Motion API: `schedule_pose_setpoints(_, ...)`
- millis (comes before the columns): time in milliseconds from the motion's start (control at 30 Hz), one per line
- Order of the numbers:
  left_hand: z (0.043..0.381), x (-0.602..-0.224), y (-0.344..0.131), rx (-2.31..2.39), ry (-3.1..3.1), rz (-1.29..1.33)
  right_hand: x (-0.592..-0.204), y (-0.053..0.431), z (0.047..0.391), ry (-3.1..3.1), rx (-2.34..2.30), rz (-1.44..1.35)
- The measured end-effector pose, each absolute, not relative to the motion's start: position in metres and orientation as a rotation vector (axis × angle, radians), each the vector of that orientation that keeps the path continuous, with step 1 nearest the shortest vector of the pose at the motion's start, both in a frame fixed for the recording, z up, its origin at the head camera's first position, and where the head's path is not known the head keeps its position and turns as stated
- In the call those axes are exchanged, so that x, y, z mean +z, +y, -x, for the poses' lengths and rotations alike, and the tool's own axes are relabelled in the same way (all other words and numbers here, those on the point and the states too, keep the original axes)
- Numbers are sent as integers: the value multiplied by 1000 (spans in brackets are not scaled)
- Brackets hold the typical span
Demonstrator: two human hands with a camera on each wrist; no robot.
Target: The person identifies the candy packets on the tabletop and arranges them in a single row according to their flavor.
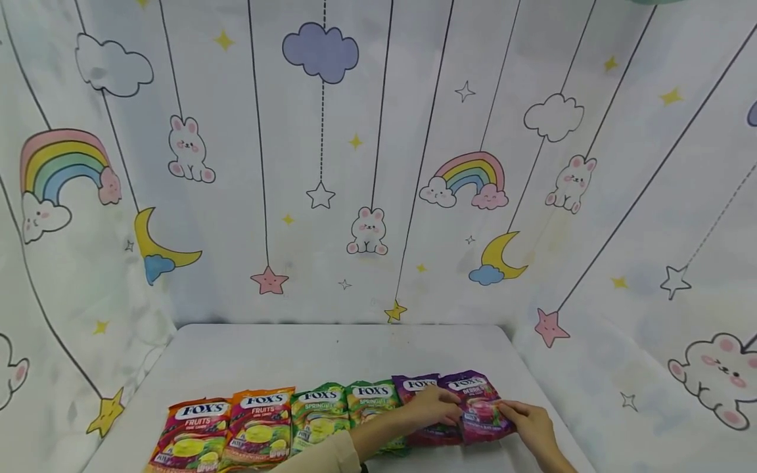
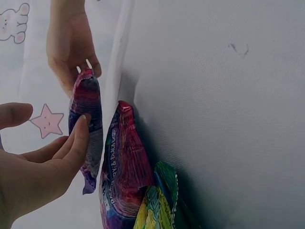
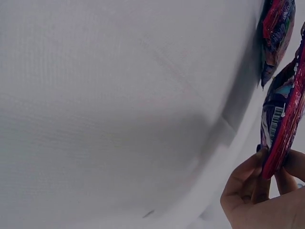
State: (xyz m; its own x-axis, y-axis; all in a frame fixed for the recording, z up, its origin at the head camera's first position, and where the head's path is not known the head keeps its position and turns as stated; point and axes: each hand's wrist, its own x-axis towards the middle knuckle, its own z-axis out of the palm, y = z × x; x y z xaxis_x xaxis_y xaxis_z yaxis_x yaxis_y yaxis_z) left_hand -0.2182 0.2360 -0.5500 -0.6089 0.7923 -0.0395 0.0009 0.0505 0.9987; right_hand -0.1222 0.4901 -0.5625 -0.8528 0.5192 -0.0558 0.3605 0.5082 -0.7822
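A purple Fox's Berries candy bag (image 1: 476,394) is at the right end of a row of bags. My right hand (image 1: 535,430) pinches its right edge between thumb and fingers; the right wrist view shows the bag's edge (image 3: 281,138) in that grip, raised off the table. My left hand (image 1: 434,407) reaches across the second purple candy bag (image 1: 414,381), partly hiding it. In the left wrist view, the left fingers (image 2: 78,143) lie against the lifted bag (image 2: 90,105), the thumb standing apart from it. The other purple bag (image 2: 121,167) lies beside it.
Two green Fox's Spring Tea bags (image 1: 319,414) lie left of the purple ones, the second (image 1: 369,393) partly behind my left forearm. Two red-orange Fox's Fruits bags (image 1: 192,433) end the row at the left. A patterned white curtain (image 1: 331,263) surrounds the white table (image 1: 284,348).
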Motion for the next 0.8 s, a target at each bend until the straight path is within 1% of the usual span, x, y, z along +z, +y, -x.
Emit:
schedule_pose_setpoints(400, 214, -556, 242, 1604, 1710, -785, -576, 498, 119, -2529, 1331, 768)
schedule_pose_setpoints(800, 212, -558, 243, 1616, 1708, -781, -592, 501, 122, -2630, 1176, 742)
